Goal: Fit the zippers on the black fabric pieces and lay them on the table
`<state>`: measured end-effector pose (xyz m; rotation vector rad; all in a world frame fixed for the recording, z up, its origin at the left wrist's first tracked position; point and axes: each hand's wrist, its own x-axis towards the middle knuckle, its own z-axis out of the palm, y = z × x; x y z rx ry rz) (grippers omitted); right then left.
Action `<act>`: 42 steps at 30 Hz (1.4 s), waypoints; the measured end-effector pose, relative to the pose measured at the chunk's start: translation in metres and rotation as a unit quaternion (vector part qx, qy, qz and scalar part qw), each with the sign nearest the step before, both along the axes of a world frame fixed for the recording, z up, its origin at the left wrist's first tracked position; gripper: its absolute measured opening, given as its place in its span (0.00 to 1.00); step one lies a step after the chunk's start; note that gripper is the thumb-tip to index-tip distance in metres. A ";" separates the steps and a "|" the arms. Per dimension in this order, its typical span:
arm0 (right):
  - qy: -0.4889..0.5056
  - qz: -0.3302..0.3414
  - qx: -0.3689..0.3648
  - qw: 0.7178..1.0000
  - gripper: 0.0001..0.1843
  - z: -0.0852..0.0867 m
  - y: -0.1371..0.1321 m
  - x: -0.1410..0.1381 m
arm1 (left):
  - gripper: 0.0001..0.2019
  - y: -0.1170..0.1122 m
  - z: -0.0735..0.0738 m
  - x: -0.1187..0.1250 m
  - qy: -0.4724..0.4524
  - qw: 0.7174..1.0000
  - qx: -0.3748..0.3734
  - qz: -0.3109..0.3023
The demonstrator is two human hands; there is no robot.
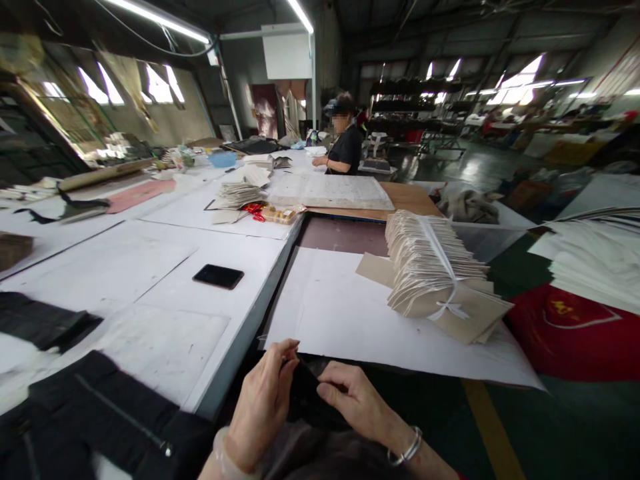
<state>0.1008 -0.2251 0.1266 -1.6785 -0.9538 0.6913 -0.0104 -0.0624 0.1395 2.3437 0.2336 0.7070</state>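
Low in the middle of the head view, my left hand (267, 390) is closed, with thumb and index finger pinched together. My right hand (356, 399), a silver bangle on its wrist, pinches too. Between them they hold a thin piece of black fabric (305, 388), which is dark against my lap, so its lower end is hard to make out. Just beyond the hands lies a white sheet (325, 313) on the table. A thick bundle of beige pieces (430, 267), tied with a white strip, rests on that sheet.
To the left, a black phone (219, 276) lies on the white table (240, 247). A black zipped garment (105, 407) is at lower left. Beige pieces (239, 193) are stacked farther back. A co-worker (345, 143) is at the far side. A red bag (575, 333) sits at right.
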 end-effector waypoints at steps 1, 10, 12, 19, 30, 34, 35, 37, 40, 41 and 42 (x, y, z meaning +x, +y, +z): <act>0.000 -0.009 0.006 1.000 0.13 0.000 0.003 -0.001 | 0.11 0.000 0.000 0.000 0.001 1.000 0.000 0.001; 0.001 -0.059 0.022 0.998 0.14 0.006 0.028 -0.007 | 0.16 -0.003 0.004 -0.001 0.012 1.000 -0.019 -0.001; 0.002 -0.065 0.025 0.998 0.15 0.006 0.029 -0.007 | 0.21 -0.001 0.005 -0.005 0.015 0.999 -0.033 -0.013; 0.022 -0.068 0.015 0.997 0.17 0.005 0.027 -0.003 | 0.40 0.011 0.006 -0.022 0.084 0.961 -0.261 -0.026; -0.034 -0.050 0.025 0.998 0.16 -0.001 0.028 -0.003 | 0.38 0.016 0.008 -0.009 0.037 0.847 -0.530 -0.018; -0.229 -0.067 0.142 0.961 0.07 -0.001 0.029 -0.003 | 0.38 0.018 0.008 -0.012 0.030 0.834 -0.550 -0.031; -0.298 -0.069 0.174 0.936 0.13 0.000 0.029 -0.002 | 0.37 0.018 0.007 -0.012 0.027 0.831 -0.555 -0.035; -0.437 -0.054 0.218 0.871 0.19 0.007 0.029 0.000 | 0.36 0.018 0.007 -0.013 0.020 0.826 -0.562 -0.039; -0.582 -0.003 0.230 0.780 0.17 0.018 0.027 0.006 | 0.34 0.017 0.009 -0.012 0.011 0.823 -0.567 -0.037; -0.610 0.009 0.232 0.758 0.15 0.022 0.027 0.008 | 0.34 0.016 0.011 -0.012 0.011 0.823 -0.567 -0.036; -0.630 0.020 0.236 0.740 0.13 0.025 0.026 0.010 | 0.34 0.015 0.013 -0.012 0.011 0.822 -0.568 -0.035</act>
